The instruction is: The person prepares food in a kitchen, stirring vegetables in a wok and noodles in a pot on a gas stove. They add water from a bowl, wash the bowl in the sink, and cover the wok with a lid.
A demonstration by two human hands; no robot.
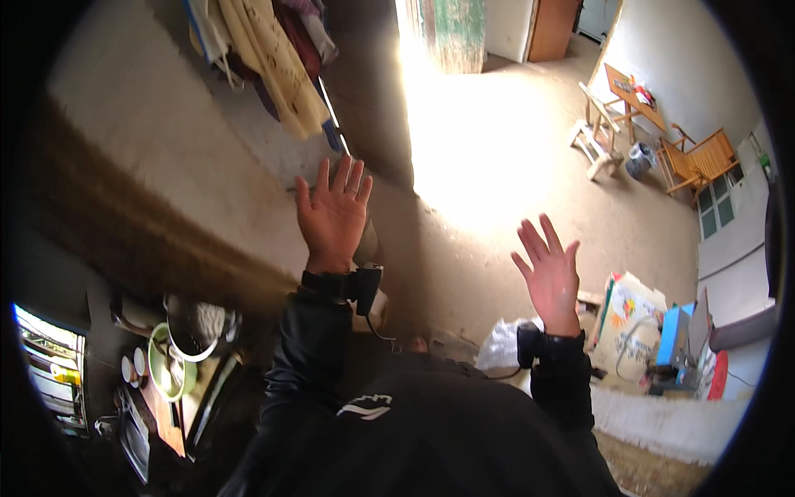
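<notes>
My left hand point(335, 217) is raised palm up with its fingers apart. It holds nothing and wears a ring. A black strap with a small device point(367, 289) sits on that wrist, and a thin cable hangs from it. My right hand point(549, 282) is also palm up, its fingers spread and nothing in it. Another black wrist device point(530, 345) is strapped there. Below the right wrist lies a crumpled clear plastic bag point(502, 343). Hanging cloths point(267, 68) are beyond the left fingertips.
Sunlight falls on the floor point(459, 273) by a worn green door point(459, 34). At right stand a wooden table point(652, 112), a wooden chair point(708, 158) and a bin point(640, 160). A blue box point(675, 335) lies nearer. At lower left are a green basin point(171, 388) and a cutting board point(166, 422).
</notes>
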